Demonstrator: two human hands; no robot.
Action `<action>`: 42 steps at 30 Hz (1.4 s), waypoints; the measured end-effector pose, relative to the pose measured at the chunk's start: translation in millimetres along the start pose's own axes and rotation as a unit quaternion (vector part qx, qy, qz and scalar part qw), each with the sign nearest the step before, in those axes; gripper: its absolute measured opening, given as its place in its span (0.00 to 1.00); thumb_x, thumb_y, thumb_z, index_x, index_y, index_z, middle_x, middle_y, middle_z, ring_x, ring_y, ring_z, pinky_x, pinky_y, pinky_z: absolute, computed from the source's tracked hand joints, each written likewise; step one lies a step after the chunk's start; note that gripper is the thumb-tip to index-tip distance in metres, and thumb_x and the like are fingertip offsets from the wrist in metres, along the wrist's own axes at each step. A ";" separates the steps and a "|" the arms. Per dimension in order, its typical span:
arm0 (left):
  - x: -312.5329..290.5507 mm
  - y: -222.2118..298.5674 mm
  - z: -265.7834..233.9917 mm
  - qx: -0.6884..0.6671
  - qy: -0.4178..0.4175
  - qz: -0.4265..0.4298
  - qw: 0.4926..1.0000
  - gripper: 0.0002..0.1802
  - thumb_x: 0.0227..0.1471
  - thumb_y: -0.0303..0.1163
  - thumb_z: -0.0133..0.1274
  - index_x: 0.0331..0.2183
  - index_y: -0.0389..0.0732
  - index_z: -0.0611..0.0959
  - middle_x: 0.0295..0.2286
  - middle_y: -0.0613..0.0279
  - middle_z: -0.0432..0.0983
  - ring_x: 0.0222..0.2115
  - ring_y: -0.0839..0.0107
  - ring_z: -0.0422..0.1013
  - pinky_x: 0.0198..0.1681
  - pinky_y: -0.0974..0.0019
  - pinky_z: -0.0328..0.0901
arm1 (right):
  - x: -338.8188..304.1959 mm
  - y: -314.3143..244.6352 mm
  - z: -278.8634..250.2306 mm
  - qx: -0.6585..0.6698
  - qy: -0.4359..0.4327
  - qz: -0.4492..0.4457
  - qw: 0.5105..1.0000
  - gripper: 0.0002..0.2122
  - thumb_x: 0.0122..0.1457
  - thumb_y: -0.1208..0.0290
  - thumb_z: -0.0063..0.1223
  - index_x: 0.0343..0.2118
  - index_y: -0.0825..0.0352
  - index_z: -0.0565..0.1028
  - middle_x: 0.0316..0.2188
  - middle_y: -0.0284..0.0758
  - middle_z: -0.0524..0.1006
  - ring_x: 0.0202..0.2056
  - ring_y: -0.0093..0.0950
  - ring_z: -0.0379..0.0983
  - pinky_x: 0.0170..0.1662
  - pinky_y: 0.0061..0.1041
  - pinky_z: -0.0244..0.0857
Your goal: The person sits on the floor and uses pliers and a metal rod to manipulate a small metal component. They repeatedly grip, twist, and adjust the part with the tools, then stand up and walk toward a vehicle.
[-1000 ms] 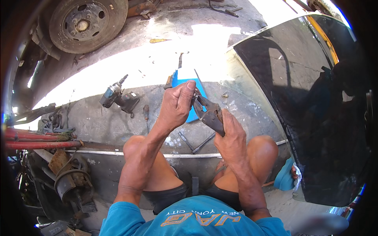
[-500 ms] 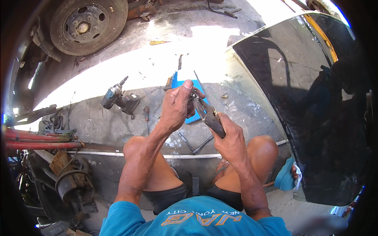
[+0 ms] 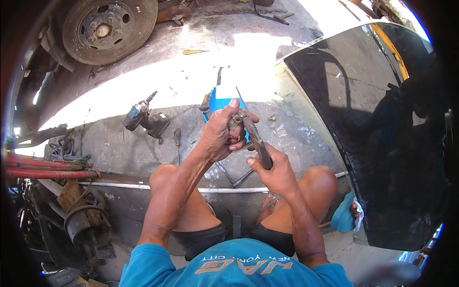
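Note:
Between the thumb and fingers of my left hand (image 3: 216, 136) is a small, dull, grimy metal part (image 3: 235, 121) whose exact kind I cannot make out. My right hand (image 3: 278, 173) is wrapped round the handles of dark, worn pliers (image 3: 256, 139). Their jaw end reaches the metal part and is partly covered by my left fingers. Both hands are raised in front of my knees. Below them, a flat blue thing (image 3: 222, 100) lies on the concrete, and a jointed metal bar tool (image 3: 233, 182) is nearer my feet.
A cordless impact driver (image 3: 145, 118) and a screwdriver (image 3: 177, 138) lie at left. A small brass-coloured piece (image 3: 272, 116) is right of the blue thing. A large dark glass panel (image 3: 382, 138) fills the right. A truck wheel (image 3: 103, 31) stands far left, red bars (image 3: 50, 174) nearer.
The pliers have turned to a steeper angle, and my right fingers have shifted on their handles. My left hand has moved slightly right and down, with the metal part now more exposed.

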State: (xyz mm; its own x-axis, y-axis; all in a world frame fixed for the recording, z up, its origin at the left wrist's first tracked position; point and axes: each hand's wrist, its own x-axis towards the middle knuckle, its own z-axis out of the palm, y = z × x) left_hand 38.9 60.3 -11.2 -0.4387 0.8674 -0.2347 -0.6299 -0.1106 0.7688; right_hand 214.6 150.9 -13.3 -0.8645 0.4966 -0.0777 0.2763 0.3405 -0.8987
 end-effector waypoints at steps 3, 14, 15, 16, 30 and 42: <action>-2.3 2.3 3.8 0.000 -0.005 -0.009 1.000 0.37 0.66 0.59 0.41 0.37 0.29 0.82 0.09 0.77 0.49 0.08 0.82 0.47 0.11 0.74 0.48 | -0.9 3.6 3.4 0.002 0.019 -0.006 1.000 0.13 0.58 0.72 0.61 0.45 0.69 0.76 0.20 0.28 0.70 0.22 0.18 0.64 0.28 0.25 0.61; -4.2 1.4 1.0 0.201 0.056 0.127 0.970 0.40 0.66 0.63 0.37 0.41 0.32 0.84 0.13 0.73 0.59 0.13 0.81 0.54 0.19 0.73 0.53 | -4.0 14.4 15.1 0.287 -0.119 0.073 0.948 0.17 0.61 0.68 0.57 0.51 0.70 0.75 0.23 0.27 0.73 0.25 0.18 0.68 0.31 0.23 0.65; -3.5 -0.1 -3.7 0.228 0.052 0.143 0.962 0.40 0.66 0.63 0.36 0.41 0.33 0.84 0.14 0.71 0.62 0.14 0.81 0.56 0.20 0.73 0.53 | -4.9 6.5 15.2 0.324 -0.137 0.088 0.932 0.18 0.61 0.68 0.56 0.52 0.70 0.75 0.24 0.28 0.73 0.25 0.17 0.69 0.31 0.22 0.65; -3.6 -0.3 -7.5 0.255 0.047 0.159 0.953 0.40 0.66 0.63 0.36 0.40 0.33 0.84 0.15 0.70 0.65 0.15 0.81 0.58 0.21 0.72 0.54 | -5.9 -0.3 14.4 0.361 -0.154 0.102 0.914 0.19 0.61 0.67 0.56 0.53 0.70 0.75 0.25 0.28 0.74 0.25 0.17 0.69 0.30 0.21 0.65; -1.5 7.5 -29.5 0.268 -0.008 0.173 0.948 0.36 0.67 0.61 0.36 0.36 0.37 0.83 0.32 0.57 0.82 0.22 0.78 0.66 0.25 0.72 0.61 | -21.3 -10.5 6.9 0.454 -0.315 0.190 0.811 0.20 0.63 0.75 0.49 0.57 0.72 0.68 0.49 0.41 0.76 0.48 0.31 0.77 0.52 0.34 0.75; -4.5 10.7 -16.5 0.359 -0.003 0.154 0.921 0.38 0.66 0.62 0.40 0.31 0.35 0.86 0.24 0.62 0.80 0.21 0.81 0.67 0.23 0.73 0.60 | -19.0 -12.0 7.5 0.413 -0.302 0.215 0.832 0.21 0.60 0.74 0.51 0.56 0.73 0.68 0.49 0.46 0.76 0.48 0.37 0.78 0.53 0.37 0.74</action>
State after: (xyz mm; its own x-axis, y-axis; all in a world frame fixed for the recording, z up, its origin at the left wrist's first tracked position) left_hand 23.6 47.2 -11.7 -0.5214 0.8511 0.0619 0.1105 -0.0046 0.9939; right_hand 224.6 131.4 -4.3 -0.8827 -0.1452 -0.4469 0.4468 -0.5539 -0.7026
